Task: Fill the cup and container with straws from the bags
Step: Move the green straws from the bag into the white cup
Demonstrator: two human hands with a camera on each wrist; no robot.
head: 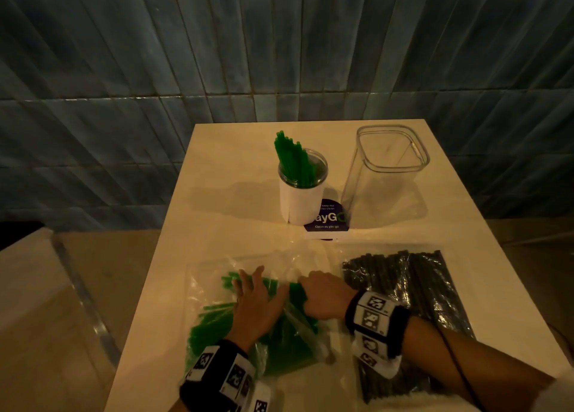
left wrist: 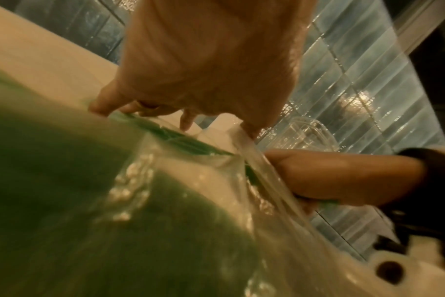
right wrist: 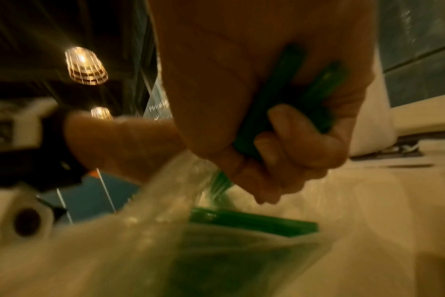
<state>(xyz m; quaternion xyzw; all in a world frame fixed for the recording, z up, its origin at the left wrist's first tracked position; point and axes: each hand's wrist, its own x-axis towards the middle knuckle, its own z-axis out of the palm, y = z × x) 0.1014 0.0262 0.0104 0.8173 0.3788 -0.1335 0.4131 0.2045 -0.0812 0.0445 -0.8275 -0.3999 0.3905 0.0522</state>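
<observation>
Head view shows the bag of green straws (head: 248, 327) lying at the near left of the surface (head: 217, 169), under both hands. The left hand (head: 256, 303) lies flat on the bag with fingers spread and straight, pressing it down. The right hand (head: 326, 296), just beside it, has its fingers curled round a small bunch of green straws (right wrist: 282, 112) at the bag's mouth, as the right wrist view shows. A sealed bag of black straws (head: 410, 299) lies on the near right, beneath the right forearm. Farther off stand the cup (head: 301, 191), wrapped in white paper and holding upright green straws, and right of it the clear square container (head: 385, 175). Between them lies a purple sticker (head: 326, 222). A blue-grey tiled wall (head: 279, 38) rises behind the pale surface.
</observation>
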